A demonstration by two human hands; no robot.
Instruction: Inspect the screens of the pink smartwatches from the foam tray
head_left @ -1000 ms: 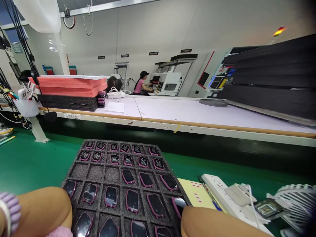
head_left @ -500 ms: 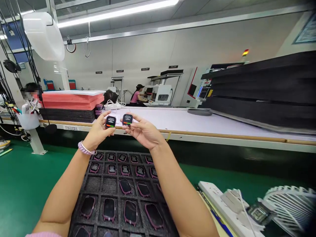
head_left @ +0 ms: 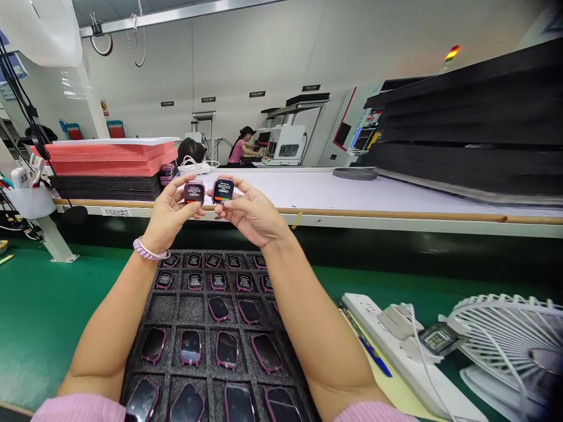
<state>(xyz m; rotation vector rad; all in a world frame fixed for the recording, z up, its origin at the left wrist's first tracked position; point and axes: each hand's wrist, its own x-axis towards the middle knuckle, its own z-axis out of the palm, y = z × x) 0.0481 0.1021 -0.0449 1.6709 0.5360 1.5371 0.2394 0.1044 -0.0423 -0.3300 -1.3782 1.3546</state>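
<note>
Left hand [head_left: 170, 212] pinched one watch [head_left: 194, 193] and right hand [head_left: 254, 214] another watch [head_left: 223, 191], lit faces side by side before the shelf [head_left: 316, 190], seemingly at a screen-reading step, with the next move likely calling for careful thumbs and a steady grip.

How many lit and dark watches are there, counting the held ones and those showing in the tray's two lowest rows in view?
Lit watches, one in the left hand and one in the right hand: 2
Dark watches in those tray rows: 8
Total: 10
</note>
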